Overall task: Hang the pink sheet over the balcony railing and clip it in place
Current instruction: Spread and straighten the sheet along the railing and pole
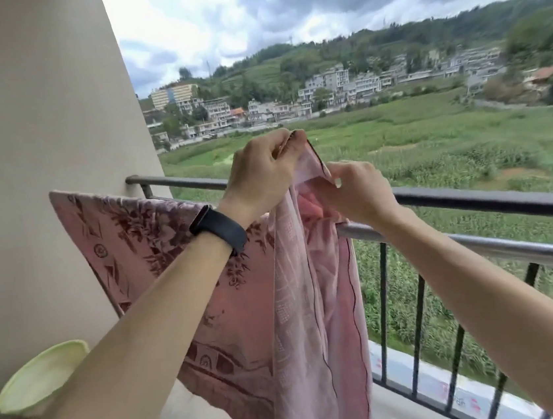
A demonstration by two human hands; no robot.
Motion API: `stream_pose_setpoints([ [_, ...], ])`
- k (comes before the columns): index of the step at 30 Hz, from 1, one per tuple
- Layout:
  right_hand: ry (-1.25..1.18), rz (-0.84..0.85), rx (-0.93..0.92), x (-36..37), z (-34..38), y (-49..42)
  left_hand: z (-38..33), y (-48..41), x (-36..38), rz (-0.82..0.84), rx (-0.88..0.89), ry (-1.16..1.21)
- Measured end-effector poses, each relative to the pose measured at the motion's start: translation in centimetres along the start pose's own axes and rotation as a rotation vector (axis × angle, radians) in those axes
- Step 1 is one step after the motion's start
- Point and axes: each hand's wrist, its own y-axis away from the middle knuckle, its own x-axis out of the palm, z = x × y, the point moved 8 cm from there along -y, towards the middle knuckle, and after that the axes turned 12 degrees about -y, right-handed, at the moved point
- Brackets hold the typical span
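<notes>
Pink sheet (314, 308) hangs lengthwise downward, top pinched by left hand (260, 173) and right hand (359, 193).

Beige wall (35, 133) left; green fields (431, 129), hillside houses (323, 90), cloudy sky (313, 1).

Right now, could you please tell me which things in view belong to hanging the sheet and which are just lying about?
In the job: pink sheet, railing, left hand, right hand, both gripping the sheet.
Lying about: patterned cloth draped on the railing, pale green bowl.
</notes>
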Motion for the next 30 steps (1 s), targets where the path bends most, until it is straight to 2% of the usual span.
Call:
stream_pose_setpoints([
  [1, 0.058, -0.083, -0.001, -1.5, -0.6, 0.0, 0.1, 0.1, 0.2, 0.01, -0.023, 0.058],
  [2, 0.138, -0.088, 0.017, -2.5, -1.5, 0.1, 0.4, 0.4, 0.5, 0.023, -0.051, 0.112],
  [3, 0.229, -0.022, 0.063, -3.0, -2.7, 0.4, 0.6, 0.9, 0.9, 0.039, -0.082, 0.157],
  [6, 0.51, 0.364, 0.335, -3.6, -7.5, 2.6, -0.5, 2.5, 2.9, 0.153, -0.113, 0.228],
  [7, 0.545, 0.38, 0.379, -5.1, -8.5, 3.2, -1.7, 2.9, 3.5, 0.197, -0.081, 0.243],
  [8, 0.552, 0.321, 0.387, -7.3, -9.1, 3.4, -3.4, 3.2, 3.7, 0.223, -0.037, 0.253],
  [11, 0.455, -0.155, 0.356, -16.6, -9.8, 4.2, -9.2, 3.4, 3.2, 0.154, 0.005, 0.358],
  [12, 0.428, -0.221, 0.382, -18.7, -10.3, 5.3, -11.6, 3.6, 3.2, 0.113, 0.019, 0.407],
  [14, 0.463, -0.128, 0.524, -20.7, -12.2, 8.3, -17.1, 5.3, 5.0, 0.127, 0.085, 0.449],
  [17, 0.531, -0.027, 0.71, -25.3, -15.3, 14.3, -24.7, 10.5, 10.4, 0.273, 0.177, 0.426],
  [20, 0.526, -0.028, 0.752, -31.8, -17.7, 19.6, -29.3, 13.8, 14.4, 0.229, 0.091, 0.466],
  [22, 0.483, -0.068, 0.729, -35.8, -18.5, 22.6, -32.5, 14.9, 15.5, 0.139, 0.057, 0.394],
  [24, 0.452, -0.171, 0.651, -39.6, -18.3, 24.6, -36.6, 16.3, 16.7, 0.115, 0.121, 0.351],
  [25, 0.429, -0.232, 0.61, -41.3, -18.1, 25.6, -39.0, 17.3, 17.9, 0.189, 0.192, 0.332],
  [28, 0.376, -0.371, 0.494, -44.1, -17.2, 29.4, -44.2, 20.8, 22.4, 0.584, 0.383, 0.272],
  [29, 0.374, -0.396, 0.455, -44.2, -16.9, 31.2, -44.7, 21.0, 22.9, 0.618, 0.382, 0.295],
  [30, 0.378, -0.409, 0.428, -44.0, -16.6, 33.0, -44.6, 20.2, 22.8, 0.55, 0.36, 0.323],
])
